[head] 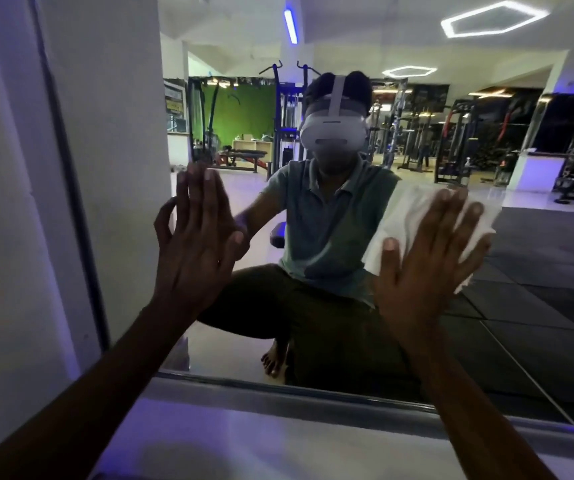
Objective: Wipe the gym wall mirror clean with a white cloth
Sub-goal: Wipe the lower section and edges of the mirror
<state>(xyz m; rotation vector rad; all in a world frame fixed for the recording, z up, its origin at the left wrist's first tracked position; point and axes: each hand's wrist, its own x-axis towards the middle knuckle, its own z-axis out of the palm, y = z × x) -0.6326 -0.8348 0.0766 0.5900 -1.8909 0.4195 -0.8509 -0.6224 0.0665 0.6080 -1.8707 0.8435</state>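
Observation:
The wall mirror (538, 271) fills most of the view and reflects a crouching person and the gym behind. My right hand (427, 268) lies flat with spread, straight fingers on a crumpled white cloth (406, 209), pressing it against the glass at the right of centre. The cloth sticks out above and to both sides of the fingers. My left hand (195, 244) rests flat on the mirror at the left, fingers straight and pointing up, holding nothing.
The mirror's dark left frame (74, 202) runs beside a white wall (4, 202). Its metal bottom edge (278, 386) sits above a pale ledge or floor strip (278, 441). Gym machines, a bench and ceiling lights appear only as reflections.

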